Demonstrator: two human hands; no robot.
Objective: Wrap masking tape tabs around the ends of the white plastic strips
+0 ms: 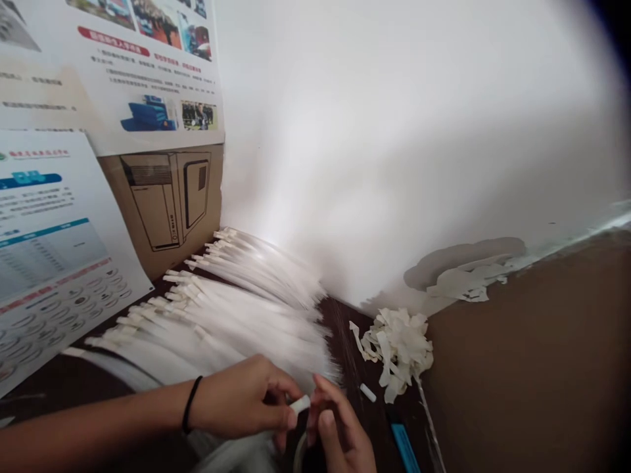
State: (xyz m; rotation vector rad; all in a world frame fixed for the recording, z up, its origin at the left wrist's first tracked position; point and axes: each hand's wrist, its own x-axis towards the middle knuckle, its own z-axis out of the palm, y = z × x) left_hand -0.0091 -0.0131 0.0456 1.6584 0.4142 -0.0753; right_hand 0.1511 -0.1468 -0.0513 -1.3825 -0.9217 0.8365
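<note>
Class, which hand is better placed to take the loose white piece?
Probably the right hand: it is nearer the loose piece, while the left hand pinches another white piece. Whether the right is empty is unclear.

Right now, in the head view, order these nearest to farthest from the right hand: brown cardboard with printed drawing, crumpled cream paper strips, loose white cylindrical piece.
1. Loose white piece, just right of the right hand.
2. Cream strips, farther off, right.
3. Brown cardboard, far left.
</note>
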